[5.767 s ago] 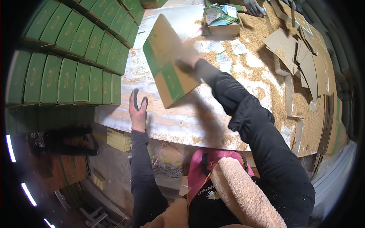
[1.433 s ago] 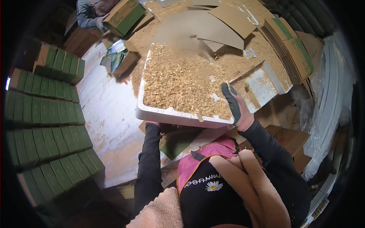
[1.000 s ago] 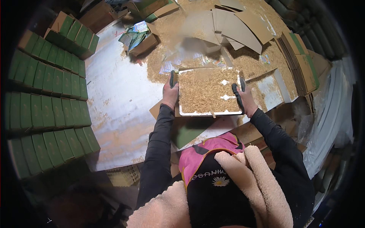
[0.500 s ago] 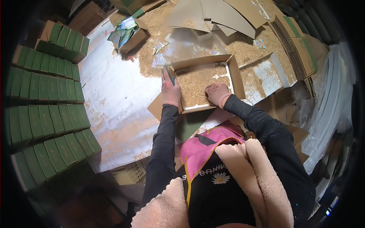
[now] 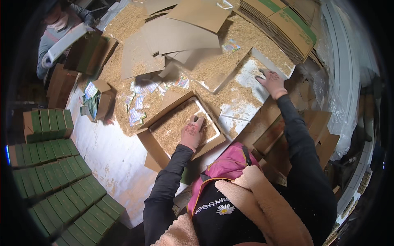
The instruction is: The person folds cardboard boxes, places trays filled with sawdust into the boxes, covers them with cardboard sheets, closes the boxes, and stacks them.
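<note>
My left hand (image 5: 191, 133), in a pink glove with dark-coated fingertips, rests on wood shavings (image 5: 172, 127) inside a white foam tray (image 5: 208, 118). That tray sits within an open brown cardboard box (image 5: 172, 107) at the middle. Its fingers are slightly bent and apart, with nothing visibly held. My right hand (image 5: 271, 84), gloved alike, reaches up and right to a white foam piece (image 5: 250, 80) strewn with shavings, beside a raised white edge (image 5: 273, 65). Its fingers are spread. Small coloured printed packets (image 5: 139, 102) lie beyond the box among the shavings.
Green boxes (image 5: 61, 184) stand in rows at the left. A carton of packets (image 5: 102, 102) is behind them. Cardboard sheets (image 5: 180, 33) lie at the back, flattened boxes (image 5: 287, 28) at the back right. A co-worker (image 5: 61, 22) holds a white object upper left. Plastic-wrapped pale material (image 5: 340, 74) lines the right side.
The white tray of shavings was lowered into the box. My right hand has left it and moved up and right; my left hand has moved inside. The view has turned, showing the co-worker again.
</note>
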`<state>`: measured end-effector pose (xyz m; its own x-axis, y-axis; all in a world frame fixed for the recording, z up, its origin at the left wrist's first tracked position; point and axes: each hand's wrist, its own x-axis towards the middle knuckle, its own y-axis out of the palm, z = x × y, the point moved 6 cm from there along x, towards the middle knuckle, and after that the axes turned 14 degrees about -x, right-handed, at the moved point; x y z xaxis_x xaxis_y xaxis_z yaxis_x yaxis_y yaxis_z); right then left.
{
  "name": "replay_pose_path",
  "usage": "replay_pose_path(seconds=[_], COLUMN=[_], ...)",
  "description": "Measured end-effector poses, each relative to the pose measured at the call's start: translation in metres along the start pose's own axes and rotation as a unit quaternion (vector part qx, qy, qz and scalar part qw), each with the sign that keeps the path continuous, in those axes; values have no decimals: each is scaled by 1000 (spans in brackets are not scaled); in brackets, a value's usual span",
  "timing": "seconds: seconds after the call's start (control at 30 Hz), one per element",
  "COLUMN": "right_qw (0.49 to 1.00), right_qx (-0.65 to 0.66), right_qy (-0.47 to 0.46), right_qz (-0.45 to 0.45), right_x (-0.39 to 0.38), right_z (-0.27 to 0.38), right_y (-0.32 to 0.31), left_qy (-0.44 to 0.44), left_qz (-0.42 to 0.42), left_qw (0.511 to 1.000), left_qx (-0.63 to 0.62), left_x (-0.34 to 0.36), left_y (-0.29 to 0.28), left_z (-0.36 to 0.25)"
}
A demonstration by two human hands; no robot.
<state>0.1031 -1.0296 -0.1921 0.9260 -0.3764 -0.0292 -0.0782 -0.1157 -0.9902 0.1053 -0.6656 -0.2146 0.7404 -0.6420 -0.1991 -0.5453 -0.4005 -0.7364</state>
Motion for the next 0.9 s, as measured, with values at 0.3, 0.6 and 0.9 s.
replay_pose_path(seconds=[0.3, 0.6, 0.9], right_qw=[968, 830, 582], right_qx=[221, 544, 811], right_qy=[117, -82, 31], right_qz=[19, -98, 54], right_x=[164, 156, 251], right_z=[19, 78, 46], right_y=[26, -70, -20], left_qy=[63, 34, -21], left_qz=[-84, -291, -102], left_qw=[951, 915, 993], left_qx=[-292, -276, 59], left_x=[95, 166, -45], left_y=[-103, -123, -72], left_z=[-95, -72, 6])
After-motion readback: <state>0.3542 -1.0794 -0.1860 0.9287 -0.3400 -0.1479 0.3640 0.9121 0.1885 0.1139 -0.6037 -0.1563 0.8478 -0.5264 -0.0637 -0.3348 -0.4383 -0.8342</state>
